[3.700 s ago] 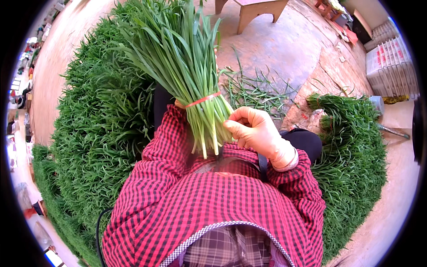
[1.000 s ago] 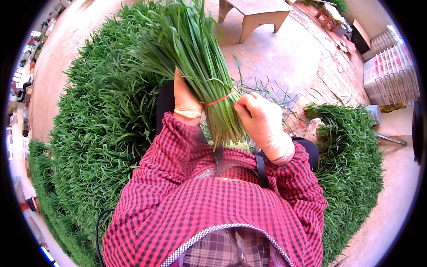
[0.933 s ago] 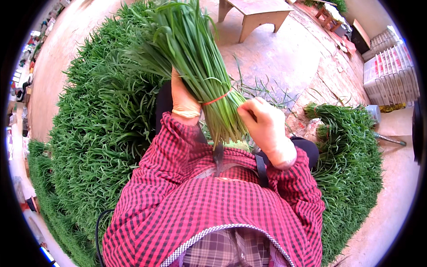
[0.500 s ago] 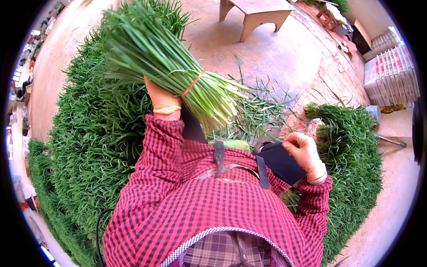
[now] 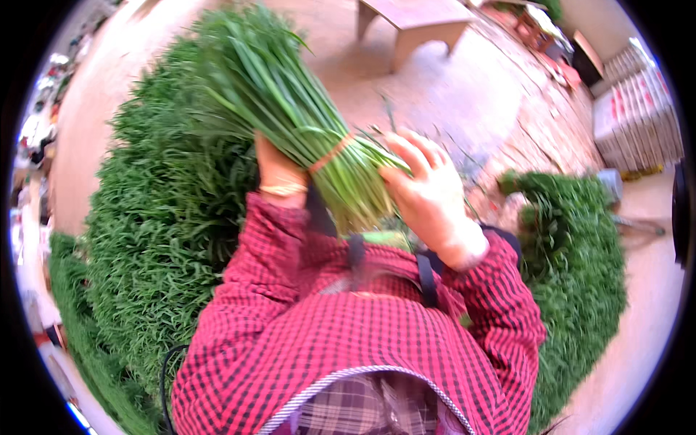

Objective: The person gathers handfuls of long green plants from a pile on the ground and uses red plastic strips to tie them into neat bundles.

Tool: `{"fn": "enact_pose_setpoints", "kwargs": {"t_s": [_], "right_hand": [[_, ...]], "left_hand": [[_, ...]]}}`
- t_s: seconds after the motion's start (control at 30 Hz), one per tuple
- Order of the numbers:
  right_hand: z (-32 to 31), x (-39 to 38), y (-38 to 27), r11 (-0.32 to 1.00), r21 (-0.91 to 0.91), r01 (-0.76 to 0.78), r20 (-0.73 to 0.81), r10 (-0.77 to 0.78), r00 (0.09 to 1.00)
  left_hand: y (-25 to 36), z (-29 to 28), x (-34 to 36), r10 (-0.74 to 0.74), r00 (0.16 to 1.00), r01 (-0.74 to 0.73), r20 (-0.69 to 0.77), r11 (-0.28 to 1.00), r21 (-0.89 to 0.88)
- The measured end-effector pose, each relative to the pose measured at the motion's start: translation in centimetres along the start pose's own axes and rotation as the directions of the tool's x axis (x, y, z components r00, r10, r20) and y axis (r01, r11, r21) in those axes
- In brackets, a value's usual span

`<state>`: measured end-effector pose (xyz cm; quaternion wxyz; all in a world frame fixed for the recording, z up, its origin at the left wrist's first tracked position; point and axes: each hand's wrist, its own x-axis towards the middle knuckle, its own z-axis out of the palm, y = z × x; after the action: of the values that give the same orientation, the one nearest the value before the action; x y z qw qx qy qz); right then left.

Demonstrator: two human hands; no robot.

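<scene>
A thick bundle of long green garlic chives [image 5: 290, 94] with pale stem ends is tied by an orange-red band [image 5: 332, 151]. My left hand [image 5: 278, 165] holds it from below, near the band; its fingers are hidden behind the leaves. The leafy end points up and left, the stems down and right. My right hand [image 5: 433, 194] is at the stem ends, its thumb and fingers curled around the outer stems and somewhat blurred. The hands appear to wear pale gloves, with a yellowish band on the left wrist.
A large heap of chives [image 5: 152, 217] lies to my left, another pile [image 5: 580, 275] to my right. Loose cut blades lie on the floor ahead. Farther off are a low table [image 5: 420, 13] and stacked white crates [image 5: 632, 119] at the right wall.
My right hand has come from the right, where its fingers were pinched around a thin blade, up to the stem ends. The bundle has shifted slightly right and turned more upright.
</scene>
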<state>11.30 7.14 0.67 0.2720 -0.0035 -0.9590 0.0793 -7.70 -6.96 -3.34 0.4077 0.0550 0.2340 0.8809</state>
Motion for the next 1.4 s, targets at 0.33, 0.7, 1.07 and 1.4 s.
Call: {"fn": "enact_pose_setpoints", "kwargs": {"t_s": [0.33,0.7,1.07,1.4], "right_hand": [[0.9,-2.1,-0.7,0.976,0.187,-0.111,-0.045,0.121,0.992],[1.6,-5.0,0.6,0.976,0.111,-0.186,0.161,0.167,0.973],[-6.5,-14.8,9.3,0.695,-0.465,-0.549,0.481,0.719,0.502],[2.2,4.3,1.5,0.571,0.730,-0.376,0.129,0.425,0.896]], "left_hand": [[-2.8,-2.2,2.2,0.083,0.993,-0.098,-0.088,0.980,-0.174],[-1.9,-2.1,1.3,0.052,0.996,-0.059,-0.071,0.993,-0.103],[3.1,-3.3,2.3,0.301,0.940,-0.291,-0.159,0.953,0.079],[-6.8,4.4,1.2,0.269,0.959,-0.222,-0.090,0.909,0.353]]}}
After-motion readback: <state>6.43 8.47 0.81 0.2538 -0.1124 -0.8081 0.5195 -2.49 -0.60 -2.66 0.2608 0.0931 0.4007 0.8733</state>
